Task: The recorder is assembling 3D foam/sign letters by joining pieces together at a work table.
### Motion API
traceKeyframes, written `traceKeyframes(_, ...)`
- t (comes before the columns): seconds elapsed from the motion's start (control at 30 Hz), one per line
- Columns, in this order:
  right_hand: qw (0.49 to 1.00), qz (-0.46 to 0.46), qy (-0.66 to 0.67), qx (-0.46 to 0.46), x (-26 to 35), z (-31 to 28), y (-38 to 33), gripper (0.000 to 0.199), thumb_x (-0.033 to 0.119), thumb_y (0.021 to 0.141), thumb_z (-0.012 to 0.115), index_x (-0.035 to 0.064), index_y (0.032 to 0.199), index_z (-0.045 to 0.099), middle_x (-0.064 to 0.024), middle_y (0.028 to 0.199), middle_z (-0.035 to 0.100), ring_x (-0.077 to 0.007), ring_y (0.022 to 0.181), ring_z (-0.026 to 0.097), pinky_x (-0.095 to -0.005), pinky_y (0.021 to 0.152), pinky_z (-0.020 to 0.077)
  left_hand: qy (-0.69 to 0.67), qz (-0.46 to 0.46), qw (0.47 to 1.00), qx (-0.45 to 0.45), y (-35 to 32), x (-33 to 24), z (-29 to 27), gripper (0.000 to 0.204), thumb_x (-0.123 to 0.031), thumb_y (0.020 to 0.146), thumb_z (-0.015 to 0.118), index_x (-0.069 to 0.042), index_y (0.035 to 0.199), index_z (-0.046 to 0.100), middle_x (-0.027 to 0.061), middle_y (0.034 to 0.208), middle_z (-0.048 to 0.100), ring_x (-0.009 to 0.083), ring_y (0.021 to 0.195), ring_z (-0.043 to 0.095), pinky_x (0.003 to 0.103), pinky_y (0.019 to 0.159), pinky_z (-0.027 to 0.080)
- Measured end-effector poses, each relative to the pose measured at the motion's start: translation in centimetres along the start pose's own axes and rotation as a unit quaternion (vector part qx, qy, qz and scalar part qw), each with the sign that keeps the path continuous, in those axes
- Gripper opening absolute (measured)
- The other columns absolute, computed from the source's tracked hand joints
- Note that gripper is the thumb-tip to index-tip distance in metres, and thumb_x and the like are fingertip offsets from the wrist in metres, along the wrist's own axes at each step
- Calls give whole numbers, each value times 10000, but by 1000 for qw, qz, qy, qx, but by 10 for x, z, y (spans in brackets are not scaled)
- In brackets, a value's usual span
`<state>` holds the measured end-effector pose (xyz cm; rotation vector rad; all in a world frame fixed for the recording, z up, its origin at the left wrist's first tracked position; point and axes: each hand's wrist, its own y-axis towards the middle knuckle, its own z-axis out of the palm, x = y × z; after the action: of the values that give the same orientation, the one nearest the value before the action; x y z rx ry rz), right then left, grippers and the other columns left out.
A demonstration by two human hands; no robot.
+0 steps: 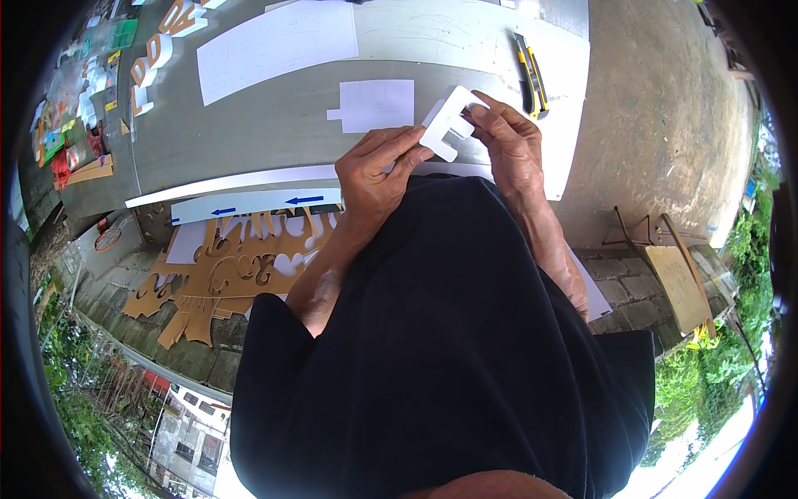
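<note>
Between both hands (376,170) (515,150), a white piece (445,118) (perhaps lettering); nearby, blue arrows (307,200).

Left hand (376,166) and right hand (514,148) holding white notched piece (445,121), yellow-black utility knife (534,79) nearby, gray tabletop (258,125)

Plain white on the blocky piece (445,129), likewise on the notched paper (376,106). White with faint drawn lines on the large sheet (278,46). Yellow and black on the cutter (533,79). Dull grey across the tabletop (266,125). Pale, with dark blue arrows, along the banner strip (258,206). Tan on the cut-out scraps (233,284). Brown faces, white sides on the letters (164,51). Solid black on the shirt (490,333).
</note>
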<state>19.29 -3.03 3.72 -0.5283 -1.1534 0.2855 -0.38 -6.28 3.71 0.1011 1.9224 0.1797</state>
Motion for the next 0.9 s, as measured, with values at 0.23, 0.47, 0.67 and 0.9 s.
traceKeyframes(0.23,999,-12,-31,-19,-5,-2,3,433,89,837,793,-112,1194,653,-190,981,728,-219,871,692,-358,869,544,-55,-80,995,34,-1,9,1,280,-32,811,810,-11,1085,756,157,1030,751,208,915,732,305,761,597)
traceKeyframes(0.47,999,-20,-13,-29,-5,0,11,407,95,836,784,-120,1160,664,-189,973,727,-228,868,691,-351,866,543,-153,-269,944,114,15,5,1,575,-234,918,744,40,1381,541,199,1334,606,278,1116,667,379,904,578)
traceKeyframes(0.67,998,9,-63,28,3,-3,16,415,123,827,788,-114,1147,673,-192,941,732,-218,846,690,-340,846,546,-314,-356,865,164,33,31,4,737,-377,946,693,53,1472,408,205,1330,591,280,1118,659,421,925,544)
traceKeyframes(0.9,985,1,-139,103,1,-5,18,486,236,820,833,-49,1184,683,-174,973,729,-212,837,676,-351,803,558,-399,-310,828,245,31,34,10,542,-241,977,642,50,1407,489,179,1195,663,319,1062,686,422,920,553)
